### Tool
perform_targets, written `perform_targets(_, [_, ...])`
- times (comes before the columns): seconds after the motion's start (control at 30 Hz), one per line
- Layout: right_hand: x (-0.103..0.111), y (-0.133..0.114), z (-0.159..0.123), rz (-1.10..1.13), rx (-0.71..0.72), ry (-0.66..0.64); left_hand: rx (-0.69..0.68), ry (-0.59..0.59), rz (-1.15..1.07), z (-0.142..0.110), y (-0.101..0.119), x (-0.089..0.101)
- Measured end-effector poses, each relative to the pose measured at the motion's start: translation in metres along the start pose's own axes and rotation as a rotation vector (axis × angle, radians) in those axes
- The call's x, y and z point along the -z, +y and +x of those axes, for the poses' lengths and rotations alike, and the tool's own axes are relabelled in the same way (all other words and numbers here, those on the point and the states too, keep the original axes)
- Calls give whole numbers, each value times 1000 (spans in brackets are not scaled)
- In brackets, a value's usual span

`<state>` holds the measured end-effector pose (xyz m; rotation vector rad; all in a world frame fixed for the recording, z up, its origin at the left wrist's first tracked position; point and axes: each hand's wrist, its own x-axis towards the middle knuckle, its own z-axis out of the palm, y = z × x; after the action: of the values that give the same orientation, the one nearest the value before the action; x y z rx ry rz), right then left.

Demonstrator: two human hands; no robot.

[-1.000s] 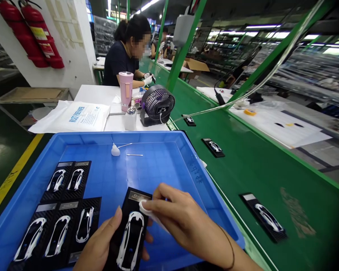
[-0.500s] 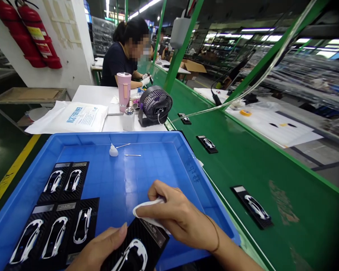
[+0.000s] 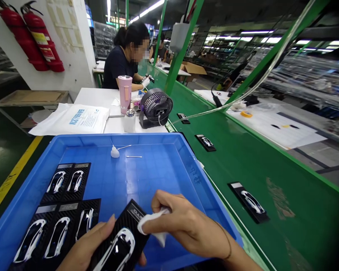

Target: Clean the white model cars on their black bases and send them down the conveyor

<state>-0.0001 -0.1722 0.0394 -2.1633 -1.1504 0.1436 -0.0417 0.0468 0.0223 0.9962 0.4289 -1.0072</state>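
My left hand point(image 3: 92, 242) grips a black textured plate with a white-and-black model car point(image 3: 120, 250) on it, tilted above the blue tray's near side. A white cloth point(image 3: 155, 222) is pinched in my right hand point(image 3: 186, 226), its wrapped fingertip touching the plate near the silver label. Several like plates with model cars point(image 3: 58, 235) lie in rows at the tray's left. A small white squeeze bottle point(image 3: 115, 152) and cotton swabs point(image 3: 133, 156) rest toward the tray's far side.
The blue tray point(image 3: 158, 137) adjoins a green conveyor belt point(image 3: 228, 158) carrying several car plates point(image 3: 250, 201). Beyond the tray stand a black fan point(image 3: 156, 107), a pink tumbler point(image 3: 125, 94), a dispenser bottle point(image 3: 129, 121) and a white wipes bag point(image 3: 81, 118). A co-worker point(image 3: 124, 56) sits farther back.
My left hand has raised the plate and shifted it left, uncovering more of the car. The cloth has moved from the label's top edge to its right end. Plates on the belt have slid slightly away.
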Motion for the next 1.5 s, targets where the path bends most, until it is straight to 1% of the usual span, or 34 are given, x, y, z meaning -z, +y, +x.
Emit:
perform_targets(0.03, [3,1,-4,-1,0,18,2,-9,-38,-1,2,0])
perform_targets(0.07, [6,3,-8,4,-19,68,-16,-14,-81,-2,3,0])
perform_targets(0.1, [9,4,-12,13,-56,148,-57,-17,-118,-1,4,0])
perform_targets(0.17, [12,6,-18,51,-127,339,-153,12,-176,1,5,-2])
perform_targets(0.2, [12,6,-19,83,-143,412,-193,41,-201,4,5,-3])
perform_targets(0.23, [10,5,-19,119,-148,455,-218,68,-229,6,5,-4])
perform_targets(0.3, [2,-1,-15,186,-128,473,-239,128,-294,11,4,-8])
perform_targets(0.37, [-9,-9,-7,245,-104,461,-274,194,-368,14,2,-12])
perform_targets(0.43, [-21,-16,2,255,-79,470,-319,253,-428,16,1,-16])
perform_targets(0.53, [-35,-21,14,173,-53,499,-408,368,-429,19,-1,-19])
perform_targets(0.6, [-42,-23,18,60,-65,472,-458,456,-399,21,-2,-19])
perform_targets(0.63, [-44,-24,20,-5,-80,445,-473,479,-391,22,-2,-19])
perform_targets(0.7, [-49,-26,20,-134,-103,389,-484,461,-394,22,-2,-18])
perform_targets(0.8, [-51,-28,14,-269,-66,363,-438,363,-414,20,0,-17])
perform_targets(0.83, [-50,-28,11,-285,-38,366,-419,332,-429,19,1,-17])
perform_targets(0.9, [-45,-25,5,-239,-14,371,-399,272,-464,17,2,-16])
perform_targets(0.97, [-38,-19,-3,-124,-29,420,-420,239,-498,17,4,-16])
perform_targets(1.03, [-30,-11,-9,-34,-79,513,-437,235,-507,17,6,-17])
perform_targets(1.13, [-20,-4,-14,-20,-158,675,-446,263,-498,18,8,-19])
perform_targets(1.2, [-18,-5,-14,-13,-186,729,-445,266,-507,18,8,-19])
perform_targets(1.27, [-22,-9,-12,44,-176,714,-430,226,-531,19,7,-19])
perform_targets(1.37, [-37,-16,-7,147,-97,609,-418,159,-569,21,3,-17])
perform_targets(1.43, [-50,-18,-3,166,-58,577,-448,154,-591,22,1,-15])
perform_targets(1.5, [-61,-18,1,147,-27,585,-464,159,-619,22,1,-15])
